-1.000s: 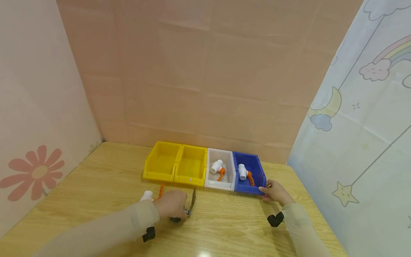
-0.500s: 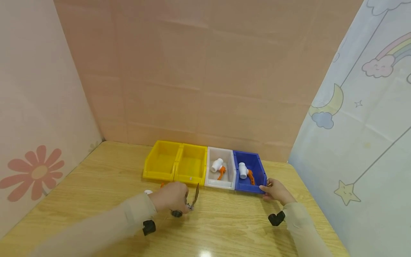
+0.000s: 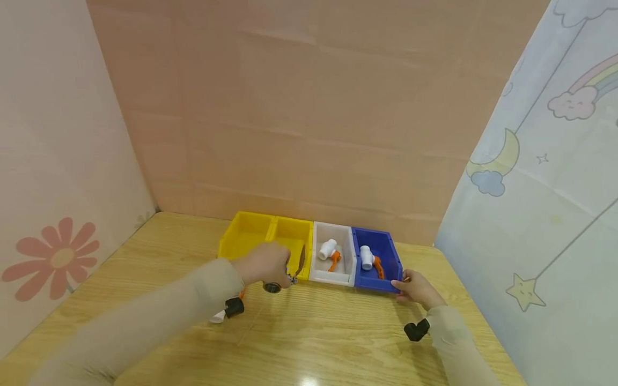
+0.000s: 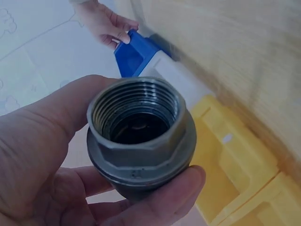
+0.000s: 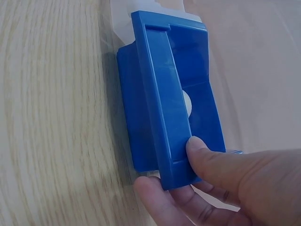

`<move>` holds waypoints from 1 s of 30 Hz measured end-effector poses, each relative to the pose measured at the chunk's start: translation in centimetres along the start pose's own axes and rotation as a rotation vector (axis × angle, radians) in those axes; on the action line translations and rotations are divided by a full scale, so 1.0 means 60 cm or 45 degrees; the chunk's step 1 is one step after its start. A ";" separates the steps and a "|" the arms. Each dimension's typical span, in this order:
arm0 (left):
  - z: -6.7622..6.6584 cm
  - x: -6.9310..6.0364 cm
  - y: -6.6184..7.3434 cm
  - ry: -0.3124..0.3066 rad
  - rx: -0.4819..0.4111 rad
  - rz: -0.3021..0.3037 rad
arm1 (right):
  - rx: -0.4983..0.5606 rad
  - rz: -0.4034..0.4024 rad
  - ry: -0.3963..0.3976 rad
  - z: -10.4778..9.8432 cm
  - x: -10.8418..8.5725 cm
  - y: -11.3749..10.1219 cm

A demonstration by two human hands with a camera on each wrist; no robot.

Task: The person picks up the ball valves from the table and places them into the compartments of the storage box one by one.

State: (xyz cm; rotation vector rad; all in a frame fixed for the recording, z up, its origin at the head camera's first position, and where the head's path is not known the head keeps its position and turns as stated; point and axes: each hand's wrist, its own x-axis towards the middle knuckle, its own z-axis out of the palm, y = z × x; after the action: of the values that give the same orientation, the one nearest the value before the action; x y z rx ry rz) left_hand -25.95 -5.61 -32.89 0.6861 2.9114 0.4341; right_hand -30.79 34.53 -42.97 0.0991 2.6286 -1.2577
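Observation:
My left hand (image 3: 267, 262) grips a metal ball valve (image 4: 141, 160) above the front of the second yellow bin (image 3: 305, 272). In the left wrist view the valve's threaded opening faces the camera, with thumb and fingers round its body. A flat lever stands up from it in the head view. At the right end of the row, my right hand (image 3: 416, 288) holds the front corner of the blue bin (image 5: 164, 103), thumb on the rim and fingers below. Inside the blue bin lies a white plastic valve (image 3: 366, 258) with an orange handle.
Left of the blue bin stands a white bin (image 3: 330, 277) holding another white valve (image 3: 328, 249) with an orange handle. Another yellow bin (image 3: 241, 236) ends the row. A white piece (image 3: 218, 317) lies on the table, partly hidden by the left wrist. Walls rise behind and beside the table.
My left hand has lifted the metal ball valve off the table area and carried it forward and slightly right, over the yellow bin's front. The right hand stays on the blue bin.

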 end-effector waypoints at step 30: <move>-0.022 0.127 -0.034 0.032 -0.162 -0.194 | -0.018 0.019 0.026 -0.010 -0.009 0.012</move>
State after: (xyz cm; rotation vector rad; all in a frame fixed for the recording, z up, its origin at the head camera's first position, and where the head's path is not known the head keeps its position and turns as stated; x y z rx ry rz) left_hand -33.82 -4.22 -32.60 0.4411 2.9010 0.6076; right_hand -30.24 35.43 -43.02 0.1293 2.6486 -1.2396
